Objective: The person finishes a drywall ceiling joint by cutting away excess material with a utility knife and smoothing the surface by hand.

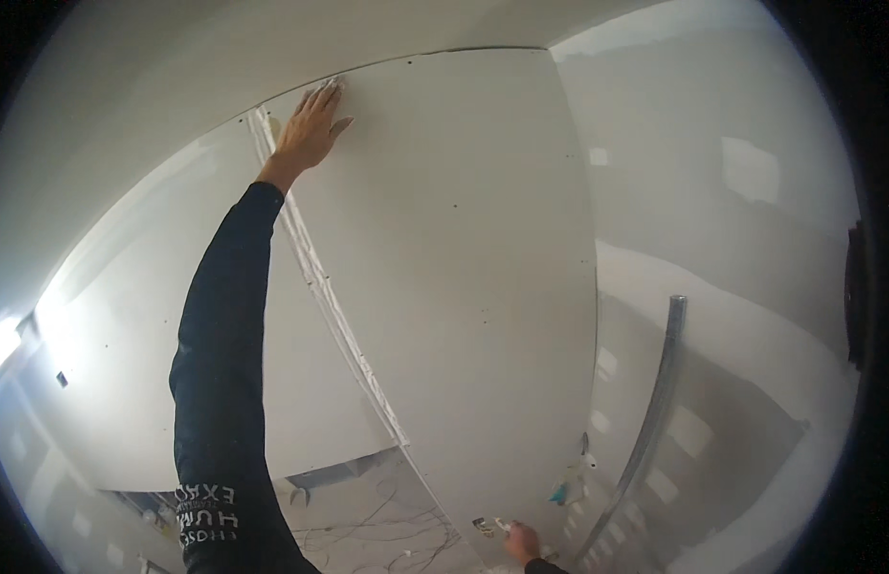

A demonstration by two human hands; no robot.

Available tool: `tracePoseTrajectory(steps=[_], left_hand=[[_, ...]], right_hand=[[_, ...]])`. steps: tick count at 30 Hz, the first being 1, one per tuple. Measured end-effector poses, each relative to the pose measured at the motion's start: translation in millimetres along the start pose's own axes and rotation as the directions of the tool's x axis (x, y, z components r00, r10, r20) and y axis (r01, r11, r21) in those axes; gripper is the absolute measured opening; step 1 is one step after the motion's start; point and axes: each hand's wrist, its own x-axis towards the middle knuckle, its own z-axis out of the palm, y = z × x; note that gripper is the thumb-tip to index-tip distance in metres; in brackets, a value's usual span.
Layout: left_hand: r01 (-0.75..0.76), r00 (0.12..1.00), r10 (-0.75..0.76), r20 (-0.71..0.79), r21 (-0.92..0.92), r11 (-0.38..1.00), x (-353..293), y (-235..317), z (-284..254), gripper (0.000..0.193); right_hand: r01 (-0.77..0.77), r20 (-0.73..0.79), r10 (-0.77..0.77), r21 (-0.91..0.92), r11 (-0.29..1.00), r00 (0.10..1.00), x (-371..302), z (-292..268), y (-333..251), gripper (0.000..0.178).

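Note:
My left hand (311,132), on a raised arm in a dark sleeve, lies stretched out against a large pale drywall panel (444,258) near its upper edge. White residue coats its fingertips, and it holds nothing. Just left of that hand, a seam (334,306) filled with white joint compound runs down between two panels. Low in the view, my right hand (523,542) is closed around the light handle of what looks like a putty knife (485,526). The tool is small here, so its detail is unclear.
A long grey metal profile (655,411) stands along the patched right wall (722,191). Loose wires (377,526) show below the left panel's lower edge. A bright lamp (2,346) shines at the far left. Near the bottom right is a small teal object (559,493).

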Motion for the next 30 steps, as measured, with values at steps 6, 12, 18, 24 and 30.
tracePoseTrajectory(steps=[6,12,18,24,30], left_hand=[[0.048,0.993,-0.037,-0.114,0.096,0.994,23,25,37,0.068],[0.046,0.992,-0.04,-0.12,0.048,0.998,21,35,35,0.069],[0.045,0.994,-0.038,-0.102,0.063,0.997,21,39,37,0.067],[-0.042,0.999,0.043,-0.032,0.035,0.999,70,74,56,0.068],[0.007,0.995,0.004,-0.095,0.12,0.993,110,129,87,0.075]], right_hand=[[0.03,0.017,-0.03,0.022,0.999,0.999,-1,-6,-7,0.031],[0.019,-0.035,-0.017,0.066,0.998,0.999,-3,1,-3,0.028],[0.119,-0.137,-0.107,0.088,0.989,0.985,-6,-3,-6,0.027],[0.057,-0.014,-0.056,0.11,0.992,0.998,1,10,14,0.037],[0.073,-0.07,-0.065,0.121,0.99,0.995,4,21,17,0.03]])
